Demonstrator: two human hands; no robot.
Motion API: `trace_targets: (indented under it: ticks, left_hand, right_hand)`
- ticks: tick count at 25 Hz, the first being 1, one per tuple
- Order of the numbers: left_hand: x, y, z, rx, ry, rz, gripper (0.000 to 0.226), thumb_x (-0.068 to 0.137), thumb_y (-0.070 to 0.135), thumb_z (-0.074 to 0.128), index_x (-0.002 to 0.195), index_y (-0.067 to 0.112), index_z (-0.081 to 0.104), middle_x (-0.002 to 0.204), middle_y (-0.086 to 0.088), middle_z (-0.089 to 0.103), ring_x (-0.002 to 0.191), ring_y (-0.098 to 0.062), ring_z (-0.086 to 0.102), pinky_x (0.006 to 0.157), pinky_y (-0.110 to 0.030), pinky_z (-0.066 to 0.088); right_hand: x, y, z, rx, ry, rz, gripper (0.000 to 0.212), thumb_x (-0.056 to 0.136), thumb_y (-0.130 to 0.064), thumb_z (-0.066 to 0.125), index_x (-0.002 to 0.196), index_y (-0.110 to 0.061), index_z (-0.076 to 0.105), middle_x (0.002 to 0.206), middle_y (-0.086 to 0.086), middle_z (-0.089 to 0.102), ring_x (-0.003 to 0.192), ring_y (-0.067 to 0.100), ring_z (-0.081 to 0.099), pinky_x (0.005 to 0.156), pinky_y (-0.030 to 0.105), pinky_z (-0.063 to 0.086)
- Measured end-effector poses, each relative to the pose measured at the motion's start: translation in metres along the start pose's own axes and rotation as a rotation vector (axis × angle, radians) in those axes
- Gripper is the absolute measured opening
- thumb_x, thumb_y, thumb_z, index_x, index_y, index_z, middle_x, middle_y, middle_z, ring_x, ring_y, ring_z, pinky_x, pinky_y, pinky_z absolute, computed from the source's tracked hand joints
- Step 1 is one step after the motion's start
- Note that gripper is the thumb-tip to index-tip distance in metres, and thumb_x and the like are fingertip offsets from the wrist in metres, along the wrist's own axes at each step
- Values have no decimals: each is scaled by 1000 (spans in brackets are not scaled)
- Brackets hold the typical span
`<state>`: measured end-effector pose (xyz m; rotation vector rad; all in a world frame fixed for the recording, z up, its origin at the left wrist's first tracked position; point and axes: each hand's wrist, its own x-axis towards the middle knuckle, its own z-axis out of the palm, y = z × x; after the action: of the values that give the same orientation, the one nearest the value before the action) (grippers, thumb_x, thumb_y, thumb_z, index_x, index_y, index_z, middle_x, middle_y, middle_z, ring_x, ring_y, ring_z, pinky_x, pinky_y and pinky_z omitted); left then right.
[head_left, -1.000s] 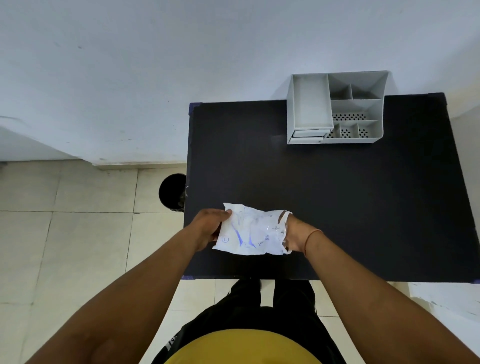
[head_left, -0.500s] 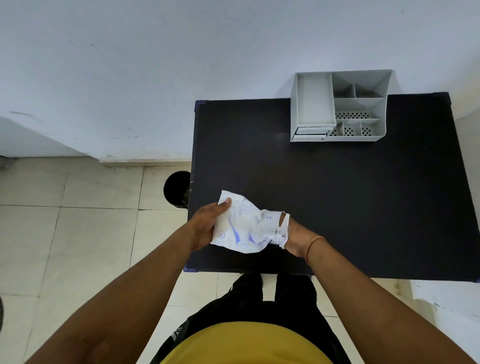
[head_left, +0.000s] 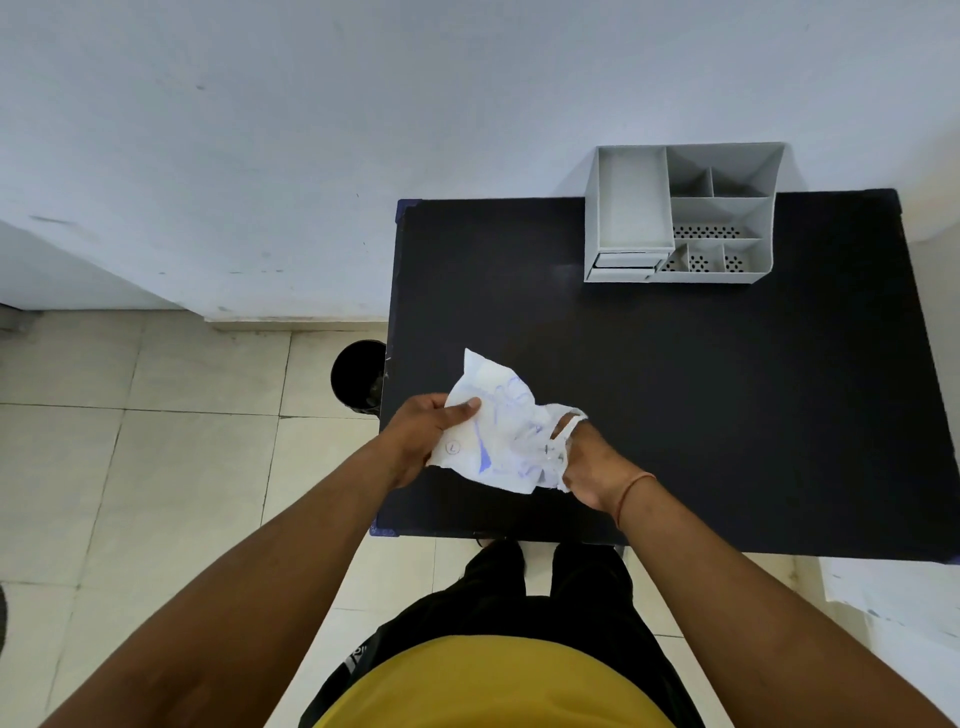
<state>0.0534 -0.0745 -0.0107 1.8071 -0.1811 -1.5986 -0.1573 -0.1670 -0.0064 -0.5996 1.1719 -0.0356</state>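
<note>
A crumpled white sheet of paper (head_left: 501, 431) with blue scribbles is held over the near left part of the black table (head_left: 727, 389). My left hand (head_left: 423, 436) pinches its left edge, thumb on top. On the other side, my right hand (head_left: 589, 462) grips the bunched right edge of the paper; its fingers are mostly hidden under the paper. The paper's upper corner sticks up and away from me.
A grey desk organiser (head_left: 680, 213) with several compartments stands at the table's far edge against the white wall. A black round bin (head_left: 358, 376) sits on the tiled floor just left of the table. White papers (head_left: 898, 597) lie at the lower right.
The paper has gone from nearly flat to crumpled as my hands drew closer together. Its left part has tilted upward. The view has shifted slightly.
</note>
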Motion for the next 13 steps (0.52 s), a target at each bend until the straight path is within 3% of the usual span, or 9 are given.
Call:
trace_targets:
  ticks: [1,3,5,8,10,11,13]
  left_hand:
    - [2,1,1,-9,85,20,29,97,32,77,115,9,78,107,-13,84,90,-30,81,79,-46,66]
    - [5,-1,3,-20,217,39,27,101,30,72,117,9,77,106,-11,83,85,-25,80,69,-40,65]
    - [5,-2,3,9,166,7,22,104,26,68,119,12,76,109,-9,83,88,-23,80,67,-37,65]
    - [2,-9,-1,111,13,-8,21,102,13,70,122,13,76,114,-8,82,92,-21,81,66,-33,65]
    - [5,-13,-9,146,143,62,21,98,4,72,118,7,77,114,-13,81,82,-18,80,63,-28,65]
    - [8,-16,-14,139,207,81,20,97,3,73,116,6,77,113,-14,81,79,-16,79,62,-27,64]
    - [9,-17,-22,82,164,24,22,96,7,75,118,9,77,115,-13,82,88,-23,81,73,-36,67]
  right_hand:
    - [5,0,0,32,69,-50,30,103,-21,46,82,-15,66,71,7,70,50,16,65,44,23,50]
    - [11,1,-4,224,153,-120,37,106,-22,40,102,-15,77,92,8,80,73,22,77,55,29,59]
    - [9,1,-8,312,64,-130,39,110,-16,36,118,-9,73,105,11,80,86,26,78,64,33,62]
    - [11,9,-12,28,40,-108,27,108,-10,44,105,-9,71,93,12,73,77,26,73,72,39,60]
    - [17,12,-17,-162,154,-126,25,103,-8,51,96,-12,74,90,11,77,80,33,73,73,46,59]
    - [19,15,-21,-182,201,-141,26,99,-4,51,99,-13,75,94,11,80,85,36,76,75,51,61]
    - [18,18,-24,-135,127,-125,35,93,7,52,114,-13,73,106,13,81,97,37,78,81,56,63]
